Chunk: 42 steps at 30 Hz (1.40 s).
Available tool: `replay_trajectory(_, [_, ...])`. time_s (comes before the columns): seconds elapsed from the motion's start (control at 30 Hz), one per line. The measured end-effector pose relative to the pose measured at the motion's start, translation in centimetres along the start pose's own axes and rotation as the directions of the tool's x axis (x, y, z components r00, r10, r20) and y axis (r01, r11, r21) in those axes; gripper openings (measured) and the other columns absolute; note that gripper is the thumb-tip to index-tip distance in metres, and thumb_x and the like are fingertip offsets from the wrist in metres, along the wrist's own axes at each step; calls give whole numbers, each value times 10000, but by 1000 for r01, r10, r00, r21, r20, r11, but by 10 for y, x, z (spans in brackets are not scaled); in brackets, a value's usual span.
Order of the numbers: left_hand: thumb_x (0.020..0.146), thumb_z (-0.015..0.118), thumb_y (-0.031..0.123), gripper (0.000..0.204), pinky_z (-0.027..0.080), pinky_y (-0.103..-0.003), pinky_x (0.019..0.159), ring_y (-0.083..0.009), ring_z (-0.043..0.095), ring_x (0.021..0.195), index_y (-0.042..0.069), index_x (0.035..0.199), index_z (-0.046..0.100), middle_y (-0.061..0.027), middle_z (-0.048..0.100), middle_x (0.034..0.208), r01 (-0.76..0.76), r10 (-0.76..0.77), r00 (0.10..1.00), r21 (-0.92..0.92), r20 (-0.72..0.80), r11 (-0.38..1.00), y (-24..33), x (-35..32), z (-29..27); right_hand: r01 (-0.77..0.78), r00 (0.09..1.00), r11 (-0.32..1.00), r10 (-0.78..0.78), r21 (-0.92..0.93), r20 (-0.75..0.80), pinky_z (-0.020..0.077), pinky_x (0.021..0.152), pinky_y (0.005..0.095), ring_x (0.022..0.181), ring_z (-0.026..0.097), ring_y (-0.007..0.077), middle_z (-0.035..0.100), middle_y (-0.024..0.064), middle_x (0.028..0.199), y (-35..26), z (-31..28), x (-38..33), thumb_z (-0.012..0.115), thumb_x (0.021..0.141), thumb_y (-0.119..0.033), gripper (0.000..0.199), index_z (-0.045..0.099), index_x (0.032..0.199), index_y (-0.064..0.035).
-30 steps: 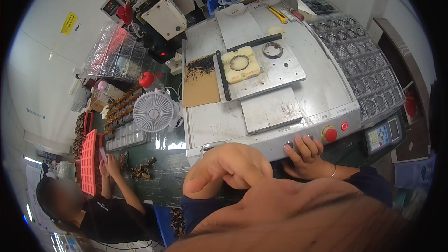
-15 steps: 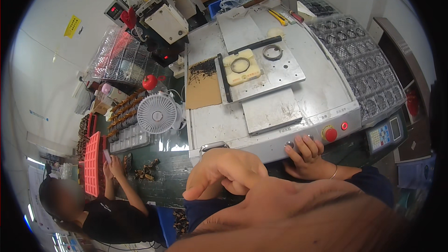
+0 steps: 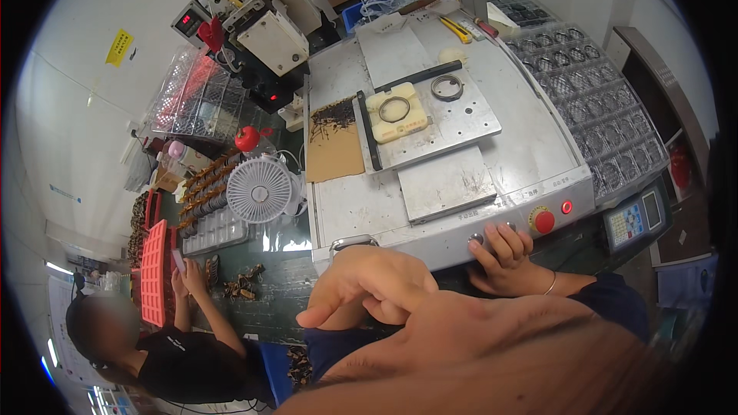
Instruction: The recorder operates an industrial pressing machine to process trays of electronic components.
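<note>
My right hand (image 3: pixel 503 257) lies at the front panel of a grey metal machine (image 3: pixel 530 161), its fingers apart and touching a round metal button (image 3: pixel 476 239). Nothing is held in it. Beside the panel's left end is my left hand (image 3: pixel 373 280), its fingers curled in and one digit pointing down to the left; nothing shows in its grip. On the machine, a pale yellow block (image 3: pixel 411 124) sits on a metal plate (image 3: pixel 461 119) with a thin dark ring (image 3: pixel 394 109) on top. A second dark ring (image 3: pixel 447 87) lies on the plate to its right.
A red stop button (image 3: pixel 543 220) sits right of my right hand. Clear trays (image 3: pixel 600 100) flank the machine on the right. Left stand a white fan (image 3: pixel 260 190) and a red tray (image 3: pixel 154 273), where another person (image 3: pixel 192 361) works. A cutter knife (image 3: pixel 456 29) lies at the back.
</note>
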<state>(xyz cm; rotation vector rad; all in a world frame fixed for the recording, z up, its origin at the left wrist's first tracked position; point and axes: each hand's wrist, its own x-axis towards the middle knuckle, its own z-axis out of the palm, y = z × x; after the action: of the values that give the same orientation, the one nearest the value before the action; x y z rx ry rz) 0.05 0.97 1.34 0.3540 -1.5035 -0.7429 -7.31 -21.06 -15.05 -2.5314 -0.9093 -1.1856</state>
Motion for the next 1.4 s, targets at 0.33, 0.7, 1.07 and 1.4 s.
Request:
replay_trajectory(0.33, [741, 533, 822, 1210, 281, -301, 489, -101, 283, 390, -225, 1327, 369, 83, 247, 511, -36, 36, 999, -3, 1, 999, -4, -5, 0, 12, 999, 1000, -11, -16, 39, 142, 1090, 449, 1292, 338, 291, 444, 141, 1357, 0, -2, 1, 692, 701, -381, 631, 516, 1277, -193])
replay_trajectory(0.7, [734, 523, 834, 1224, 290, -303, 498, -102, 280, 388, -230, 1320, 372, 83, 250, 510, -41, 41, 999, -20, 7, 999, -5, -7, 0, -5, 1000, 1000, 5, -10, -3, 142, 1108, 435, 1299, 369, 271, 470, 131, 1376, -1, 1, -1, 651, 727, -367, 628, 526, 1317, -188])
replay_trajectory(1.07, [707, 564, 825, 1309, 189, -241, 349, -40, 312, 355, -237, 1380, 202, 87, 275, 485, 33, -6, 996, -284, 94, 958, -12, -17, 2, 2, 1000, 1000, -1, -9, 12, 126, 1115, 438, 1302, 363, 274, 468, 133, 1377, 0, 0, 0, 659, 718, -375, 649, 516, 1322, -187])
replay_trajectory(1.4, [731, 574, 800, 1232, 241, -267, 413, -61, 302, 363, -234, 1342, 300, 93, 270, 490, 3, 6, 998, -146, 60, 989, -11, -19, 0, 13, 1000, 999, -13, -31, 23, 162, 1076, 447, 1271, 354, 291, 451, 146, 1348, 0, 1, 0, 676, 701, -373, 619, 516, 1270, -190])
